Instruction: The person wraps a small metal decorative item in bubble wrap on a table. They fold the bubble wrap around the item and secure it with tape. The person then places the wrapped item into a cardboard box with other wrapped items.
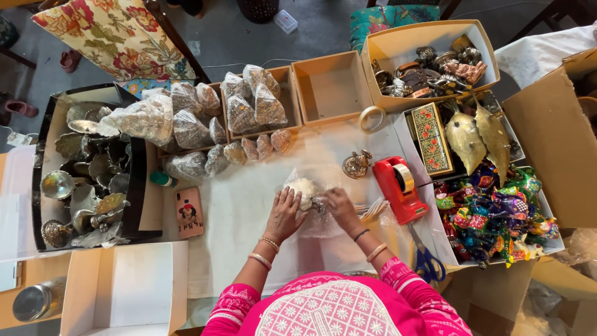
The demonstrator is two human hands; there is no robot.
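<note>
My left hand point(285, 213) presses on a clear plastic bag with white filling point(303, 188) in the middle of the white-covered table. Beside it, my right hand point(341, 207) pinches a small silver metal piece point(318, 203) at the bag's right side. Both hands touch the bag from the near side. A small silver ornament point(356, 163) lies just beyond, to the right. Crumpled clear plastic point(323, 227) spreads under my right wrist.
A red tape dispenser point(399, 188) and blue-handled scissors point(426, 261) lie at right. Boxes hold wrapped candies point(491, 211), golden leaves point(479, 138), metal trinkets point(429, 68), filled clear packets point(249, 102) and silver dishes point(87, 174). An empty cardboard box point(329, 90) stands behind; a phone point(189, 212) lies left.
</note>
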